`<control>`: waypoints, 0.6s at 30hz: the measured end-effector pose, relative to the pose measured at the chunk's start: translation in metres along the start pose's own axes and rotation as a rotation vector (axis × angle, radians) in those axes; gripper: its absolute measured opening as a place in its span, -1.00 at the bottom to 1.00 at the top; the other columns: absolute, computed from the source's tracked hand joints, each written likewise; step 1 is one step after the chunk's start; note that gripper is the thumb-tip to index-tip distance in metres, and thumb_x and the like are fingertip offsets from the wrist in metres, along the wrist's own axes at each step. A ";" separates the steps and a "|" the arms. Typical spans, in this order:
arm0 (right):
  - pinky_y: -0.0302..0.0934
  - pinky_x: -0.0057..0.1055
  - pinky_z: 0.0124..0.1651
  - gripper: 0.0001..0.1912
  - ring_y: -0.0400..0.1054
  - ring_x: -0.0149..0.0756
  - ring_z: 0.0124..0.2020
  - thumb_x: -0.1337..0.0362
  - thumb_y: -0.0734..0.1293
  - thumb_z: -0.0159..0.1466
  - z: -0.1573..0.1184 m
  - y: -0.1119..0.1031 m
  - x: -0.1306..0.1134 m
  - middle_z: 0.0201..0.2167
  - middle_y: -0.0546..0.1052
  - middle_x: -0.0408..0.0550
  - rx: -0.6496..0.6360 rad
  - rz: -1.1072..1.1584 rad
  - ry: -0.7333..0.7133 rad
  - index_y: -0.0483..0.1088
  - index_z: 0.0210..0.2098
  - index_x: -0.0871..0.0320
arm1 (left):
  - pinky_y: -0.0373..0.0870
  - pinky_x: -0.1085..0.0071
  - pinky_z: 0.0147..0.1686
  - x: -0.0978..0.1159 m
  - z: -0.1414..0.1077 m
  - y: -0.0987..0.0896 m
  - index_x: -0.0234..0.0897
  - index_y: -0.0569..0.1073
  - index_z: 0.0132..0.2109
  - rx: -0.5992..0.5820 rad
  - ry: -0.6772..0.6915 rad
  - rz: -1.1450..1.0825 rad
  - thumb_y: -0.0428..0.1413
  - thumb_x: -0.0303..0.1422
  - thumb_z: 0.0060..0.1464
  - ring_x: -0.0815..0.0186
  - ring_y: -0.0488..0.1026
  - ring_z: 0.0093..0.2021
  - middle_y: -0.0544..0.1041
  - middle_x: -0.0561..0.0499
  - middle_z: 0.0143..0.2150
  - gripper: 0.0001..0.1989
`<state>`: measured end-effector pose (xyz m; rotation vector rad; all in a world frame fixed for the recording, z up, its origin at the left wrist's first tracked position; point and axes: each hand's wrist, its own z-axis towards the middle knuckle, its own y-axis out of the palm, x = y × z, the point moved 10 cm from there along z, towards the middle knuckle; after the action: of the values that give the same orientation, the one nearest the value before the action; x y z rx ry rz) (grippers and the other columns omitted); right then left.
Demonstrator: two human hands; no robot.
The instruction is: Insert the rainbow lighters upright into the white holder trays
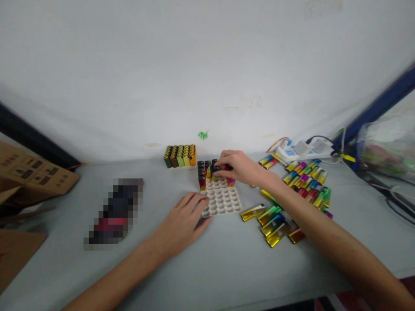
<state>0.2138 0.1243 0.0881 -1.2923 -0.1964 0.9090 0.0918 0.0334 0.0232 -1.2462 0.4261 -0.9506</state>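
Your right hand (238,166) pinches lighter (224,166) over far rows of white tray (223,203). Your left hand: thumb and fingers around tray's near-left corner. Lighter likely light, stiff; glossy sides probably slippery. Best hold: flanks, just below cap.

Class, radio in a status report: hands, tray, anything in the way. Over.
Left hand at white grid tray's near-left corner. Right hand pinching a lighter among upright lighters, far rows. Loose lighters alongside, right; right forearm partly hides them.
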 end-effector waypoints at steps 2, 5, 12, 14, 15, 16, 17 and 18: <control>0.15 -0.37 -0.19 -0.82 0.32 -0.29 -0.33 0.20 0.43 0.35 0.000 0.001 0.003 -0.35 0.48 -0.04 -0.016 -0.017 0.008 0.62 -0.21 0.17 | 0.49 0.02 0.14 0.000 0.000 0.000 -0.31 0.40 0.15 -0.001 -0.001 0.002 0.13 -0.33 0.32 0.01 0.42 0.12 0.52 -0.17 0.06 -0.70; 0.13 -0.36 -0.21 -0.83 0.32 -0.27 -0.33 0.18 0.44 0.34 -0.001 0.005 0.006 -0.36 0.49 -0.04 -0.063 -0.066 0.007 0.63 -0.24 0.15 | 0.48 0.03 0.14 0.000 0.000 -0.001 -0.27 0.41 0.15 0.004 -0.004 0.002 0.13 -0.34 0.32 0.02 0.43 0.12 0.52 -0.16 0.06 -0.70; 0.14 -0.37 -0.21 -0.75 0.33 -0.32 -0.35 0.12 0.41 0.35 -0.004 -0.015 -0.001 -0.37 0.51 -0.09 -0.003 -0.021 0.060 0.59 -0.11 0.14 | 0.48 0.01 0.15 -0.002 -0.001 0.000 -0.33 0.41 0.16 0.009 0.018 0.012 0.13 -0.33 0.32 0.01 0.42 0.13 0.52 -0.19 0.06 -0.68; 0.16 -0.38 -0.20 -0.70 0.33 -0.35 -0.37 0.08 0.39 0.37 -0.009 -0.044 -0.006 -0.37 0.52 -0.12 0.098 0.025 0.091 0.57 -0.05 0.14 | 0.47 0.01 0.15 -0.003 -0.001 0.000 -0.33 0.41 0.16 0.019 0.026 0.014 0.11 -0.32 0.34 0.01 0.42 0.13 0.52 -0.19 0.07 -0.69; 0.17 -0.38 -0.19 -0.69 0.33 -0.36 -0.37 0.06 0.37 0.37 -0.014 -0.061 -0.006 -0.36 0.53 -0.12 0.153 0.038 0.111 0.57 -0.06 0.14 | 0.47 0.01 0.15 -0.004 -0.001 0.001 -0.32 0.40 0.16 0.020 0.030 0.012 0.10 -0.32 0.35 0.01 0.42 0.13 0.52 -0.19 0.07 -0.69; 0.18 -0.37 -0.19 -0.69 0.35 -0.35 -0.36 0.05 0.35 0.38 -0.021 -0.076 -0.004 -0.35 0.55 -0.11 0.195 0.046 0.140 0.58 -0.08 0.13 | 0.47 0.01 0.15 -0.004 -0.001 0.000 -0.31 0.41 0.16 0.023 0.036 0.010 0.09 -0.31 0.35 0.02 0.43 0.12 0.52 -0.18 0.07 -0.70; 0.18 -0.37 -0.19 -0.69 0.36 -0.34 -0.35 0.04 0.34 0.38 -0.029 -0.088 0.001 -0.34 0.56 -0.10 0.222 0.049 0.174 0.58 -0.11 0.13 | 0.47 0.01 0.15 -0.004 -0.001 0.000 -0.31 0.41 0.16 0.024 0.041 0.007 0.09 -0.31 0.35 0.02 0.43 0.12 0.52 -0.18 0.07 -0.70; 0.19 -0.36 -0.19 -0.68 0.38 -0.33 -0.34 0.04 0.33 0.38 -0.039 -0.097 0.008 -0.35 0.57 -0.09 0.228 0.049 0.213 0.59 -0.13 0.13 | 0.48 0.02 0.14 -0.004 -0.001 0.000 -0.30 0.42 0.15 0.025 0.046 0.005 0.08 -0.30 0.35 0.02 0.44 0.12 0.53 -0.18 0.07 -0.71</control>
<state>0.2877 0.1016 0.1594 -1.1746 0.1041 0.8035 0.0889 0.0358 0.0224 -1.2021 0.4512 -0.9792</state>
